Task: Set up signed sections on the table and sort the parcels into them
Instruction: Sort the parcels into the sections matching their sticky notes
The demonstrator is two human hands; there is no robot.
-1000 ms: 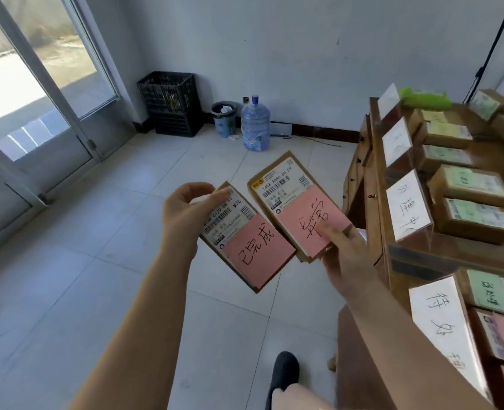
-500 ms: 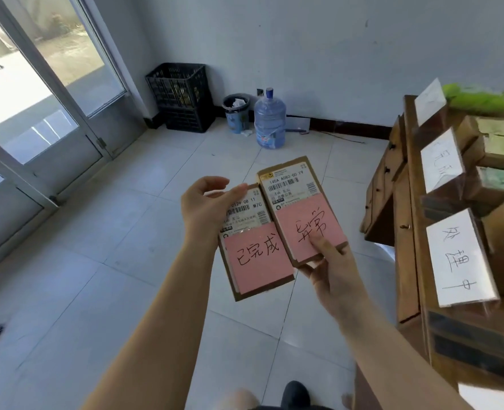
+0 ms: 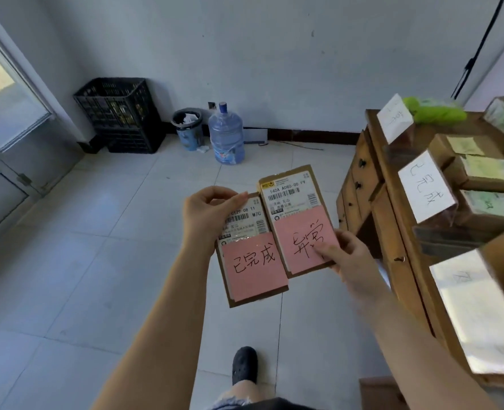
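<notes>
Parcels sit one in each hand, held side by side over the tiled floor (image 3: pixel 97 276), well left of the wooden table (image 3: pixel 398 220). The left hand (image 3: pixel 208 216) pinches the top left corner of the left parcel (image 3: pixel 249 250) (pink note reading 已完成). The right hand (image 3: pixel 348 258) grips the lower right edge of the right parcel (image 3: pixel 296 220), thumb pressed on its pink note. Their long edges touch. On the table stand white signs (image 3: pixel 426 186) beside rows of boxes (image 3: pixel 487 173).

The left hand (image 3: pixel 208 213) and right hand (image 3: pixel 347 257) each hold a pink-noted parcel side by side above the floor.
</notes>
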